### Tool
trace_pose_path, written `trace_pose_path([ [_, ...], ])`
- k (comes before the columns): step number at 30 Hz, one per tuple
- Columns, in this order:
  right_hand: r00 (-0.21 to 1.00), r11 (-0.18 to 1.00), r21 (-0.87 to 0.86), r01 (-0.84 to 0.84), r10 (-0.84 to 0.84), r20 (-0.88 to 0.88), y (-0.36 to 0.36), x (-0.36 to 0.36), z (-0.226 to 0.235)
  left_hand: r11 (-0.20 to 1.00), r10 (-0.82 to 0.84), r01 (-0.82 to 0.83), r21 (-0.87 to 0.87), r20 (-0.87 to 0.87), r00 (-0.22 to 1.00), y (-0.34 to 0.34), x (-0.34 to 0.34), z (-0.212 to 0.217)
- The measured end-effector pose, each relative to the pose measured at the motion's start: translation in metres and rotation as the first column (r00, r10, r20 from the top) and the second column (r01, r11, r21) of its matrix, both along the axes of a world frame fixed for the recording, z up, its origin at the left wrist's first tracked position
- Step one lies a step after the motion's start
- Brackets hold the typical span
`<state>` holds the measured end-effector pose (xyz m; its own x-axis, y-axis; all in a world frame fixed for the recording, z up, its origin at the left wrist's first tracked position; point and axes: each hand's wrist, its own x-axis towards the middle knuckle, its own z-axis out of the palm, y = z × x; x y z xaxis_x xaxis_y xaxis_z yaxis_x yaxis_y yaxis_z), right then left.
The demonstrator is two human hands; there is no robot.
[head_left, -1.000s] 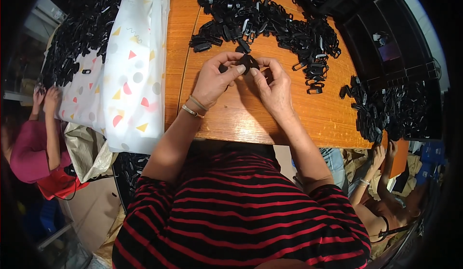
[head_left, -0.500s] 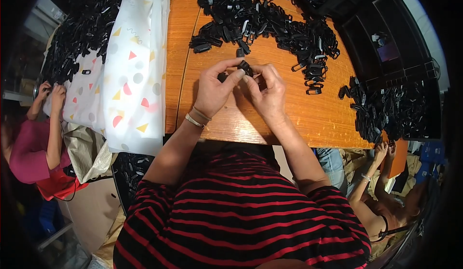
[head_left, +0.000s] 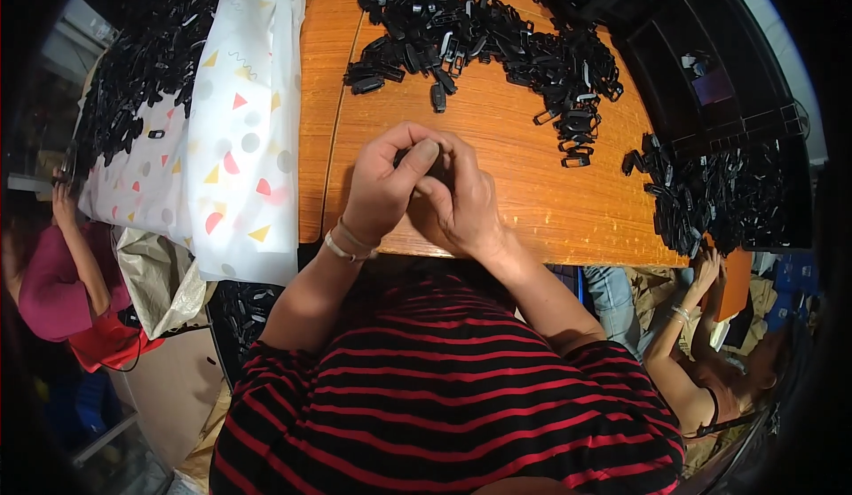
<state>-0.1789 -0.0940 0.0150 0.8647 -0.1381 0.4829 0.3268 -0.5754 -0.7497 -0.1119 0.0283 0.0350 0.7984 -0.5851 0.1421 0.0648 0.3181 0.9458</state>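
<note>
Close together over the near part of the wooden table (head_left: 550, 220), both my hands are closed, fingertips meeting. Inside the curled fingers of my left hand (head_left: 382, 189), a small black plastic part (head_left: 404, 154) shows as a dark patch behind the thumb. My right hand (head_left: 468, 202) has its fingers bent against the left fingertips; what they grip is hidden. Just beyond the hands lies a single black fob-like case (head_left: 438, 98). A pile of similar black cases and frames (head_left: 484, 38) spreads behind it.
A white patterned plastic sheet (head_left: 244, 140) hangs over the table's left side. Another black heap (head_left: 142, 78) lies beyond it, where a person in a purple top (head_left: 62, 264) works. On the right are black bins (head_left: 701, 78), more parts (head_left: 710, 198) and another person's hand (head_left: 707, 269).
My hands have come down slightly toward me and closed more tightly. The black part that showed between my fingertips is now mostly covered. At left, the other person's hands have shifted.
</note>
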Motion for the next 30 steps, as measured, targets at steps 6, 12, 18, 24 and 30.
trace_pose_path([
  [6,1.0,0.996,0.089,-0.011,0.009,0.022,0.026,-0.006,0.006,0.995,-0.002,0.005,0.099,-0.028,1.0,0.028,-0.007,0.013],
  [12,0.879,0.923,0.088,-0.376,0.385,-0.281,0.009,-0.008,0.013,0.936,0.076,-0.091,0.339,0.059,0.995,0.11,-0.038,0.019],
  [18,0.858,0.807,-0.365,0.464,-0.512,-0.042,-0.122,-0.024,-0.001,0.615,0.287,-0.047,0.787,-0.167,0.943,0.276,-0.081,-0.032],
  [24,0.506,0.493,-0.742,0.454,-0.828,-0.24,-0.193,-0.048,-0.005,0.286,0.426,-0.338,0.897,0.198,0.883,0.412,-0.116,-0.176],
  [30,0.785,0.726,-0.576,0.374,-0.579,-0.219,-0.167,-0.028,-0.012,0.526,0.293,0.029,0.85,-0.213,0.932,0.363,-0.072,-0.067],
])
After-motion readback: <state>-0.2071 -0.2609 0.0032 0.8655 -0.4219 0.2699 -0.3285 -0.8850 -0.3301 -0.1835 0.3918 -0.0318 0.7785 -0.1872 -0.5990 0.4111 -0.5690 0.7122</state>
